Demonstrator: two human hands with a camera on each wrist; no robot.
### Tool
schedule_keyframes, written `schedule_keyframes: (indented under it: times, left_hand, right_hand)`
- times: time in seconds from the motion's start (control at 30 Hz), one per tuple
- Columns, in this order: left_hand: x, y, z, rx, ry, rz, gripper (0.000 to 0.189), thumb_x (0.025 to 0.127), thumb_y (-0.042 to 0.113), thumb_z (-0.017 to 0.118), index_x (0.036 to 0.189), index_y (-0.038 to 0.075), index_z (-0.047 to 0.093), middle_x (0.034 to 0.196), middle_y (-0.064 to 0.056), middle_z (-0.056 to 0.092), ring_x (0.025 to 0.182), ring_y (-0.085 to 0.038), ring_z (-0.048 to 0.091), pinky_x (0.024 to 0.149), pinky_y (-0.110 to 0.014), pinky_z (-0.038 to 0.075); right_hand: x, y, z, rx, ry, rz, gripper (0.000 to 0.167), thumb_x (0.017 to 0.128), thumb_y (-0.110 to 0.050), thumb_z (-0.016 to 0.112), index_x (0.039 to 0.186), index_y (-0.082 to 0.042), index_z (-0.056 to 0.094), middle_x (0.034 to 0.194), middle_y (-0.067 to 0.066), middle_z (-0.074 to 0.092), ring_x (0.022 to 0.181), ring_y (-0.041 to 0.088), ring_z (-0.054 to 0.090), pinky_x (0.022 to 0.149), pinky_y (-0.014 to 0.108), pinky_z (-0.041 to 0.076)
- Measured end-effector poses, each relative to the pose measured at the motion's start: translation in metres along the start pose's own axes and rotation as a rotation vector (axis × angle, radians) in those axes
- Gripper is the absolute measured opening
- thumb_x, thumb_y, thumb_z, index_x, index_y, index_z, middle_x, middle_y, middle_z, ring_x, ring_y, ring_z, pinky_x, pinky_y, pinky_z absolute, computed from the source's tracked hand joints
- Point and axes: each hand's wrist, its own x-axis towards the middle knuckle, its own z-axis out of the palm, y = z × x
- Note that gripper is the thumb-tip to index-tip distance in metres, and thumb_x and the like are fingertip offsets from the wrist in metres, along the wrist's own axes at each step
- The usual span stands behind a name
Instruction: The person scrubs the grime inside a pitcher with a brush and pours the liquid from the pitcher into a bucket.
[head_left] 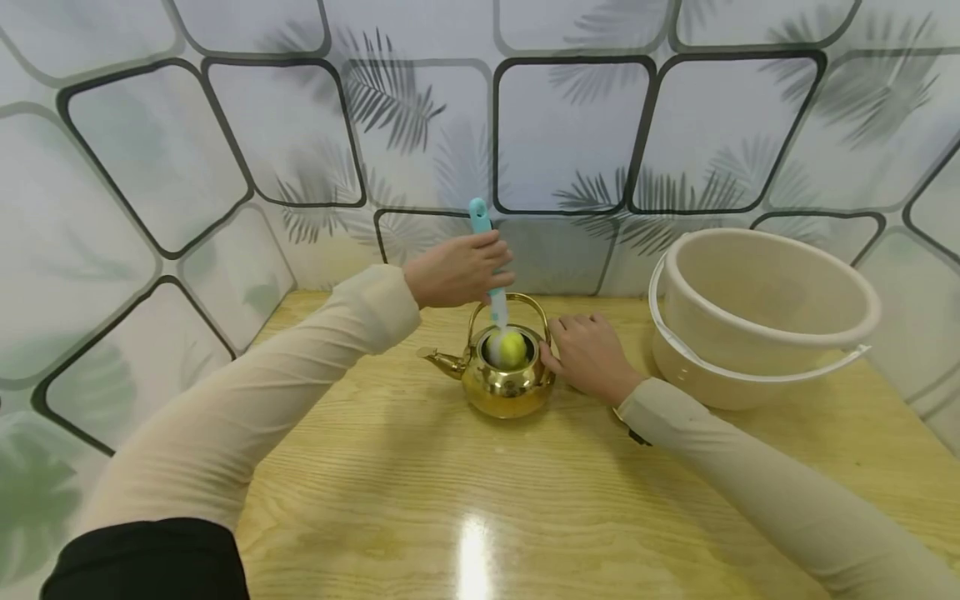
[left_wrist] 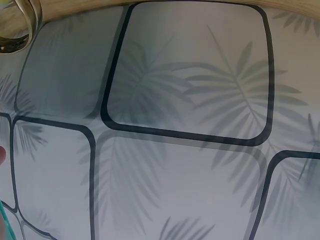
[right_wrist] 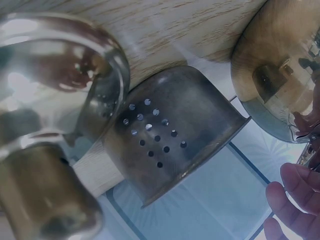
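In the head view my left hand (head_left: 459, 271) grips the turquoise handle (head_left: 480, 215) of a sponge brush. The brush stands nearly upright, its yellow and white sponge head (head_left: 512, 348) inside the mouth of a shiny gold teapot (head_left: 506, 396). My right hand (head_left: 592, 354) holds the teapot's right side, thumb and forefinger at the foot of its raised handle. The right wrist view shows fingers (right_wrist: 295, 200) beside the teapot's body (right_wrist: 275, 75). A metal lid (right_wrist: 55, 75) with a knob and a perforated strainer cup (right_wrist: 170, 120) lie close to that wrist.
Right of the teapot stands a large cream bucket (head_left: 750, 358) with a white carrying handle. The wooden table (head_left: 420, 500) meets a patterned wall (head_left: 570, 133) behind the teapot. In the left wrist view mostly the wall (left_wrist: 185, 175) shows.
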Motion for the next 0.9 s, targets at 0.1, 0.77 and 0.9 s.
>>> schedule_keyframes:
  times: [0.1,0.77,0.9]
  left_hand:
    - [0.001,0.001,0.002,-0.004,0.011,0.002,0.044,0.089,0.053,0.048,0.108,0.013,0.052,0.117,-0.005,0.06,0.11,-0.022,0.051,0.104,-0.034,0.032]
    - [-0.001,0.013,-0.001,0.023,0.091,0.032,0.044,0.092,0.054,0.045,0.11,0.014,0.052,0.117,-0.004,0.059,0.11,-0.021,0.051,0.102,-0.033,0.033]
    - [-0.001,0.012,-0.005,0.024,0.083,0.039,0.044,0.091,0.054,0.045,0.11,0.015,0.052,0.116,-0.003,0.059,0.109,-0.02,0.05,0.1,-0.033,0.033]
  right_hand:
    - [-0.001,0.0,0.0,0.003,0.001,0.002,0.027,0.084,-0.028,0.062,0.07,-0.007,0.052,0.057,0.004,0.05,0.047,0.019,0.051,0.048,0.03,0.033]
    - [0.0,0.001,0.004,0.017,0.003,-0.003,0.027,0.084,-0.027,0.061,0.07,-0.007,0.051,0.057,0.004,0.049,0.047,0.018,0.049,0.047,0.03,0.032]
    - [0.0,0.002,0.004,0.023,-0.004,-0.001,0.027,0.084,-0.027,0.061,0.07,-0.007,0.051,0.056,0.004,0.048,0.046,0.018,0.048,0.046,0.03,0.031]
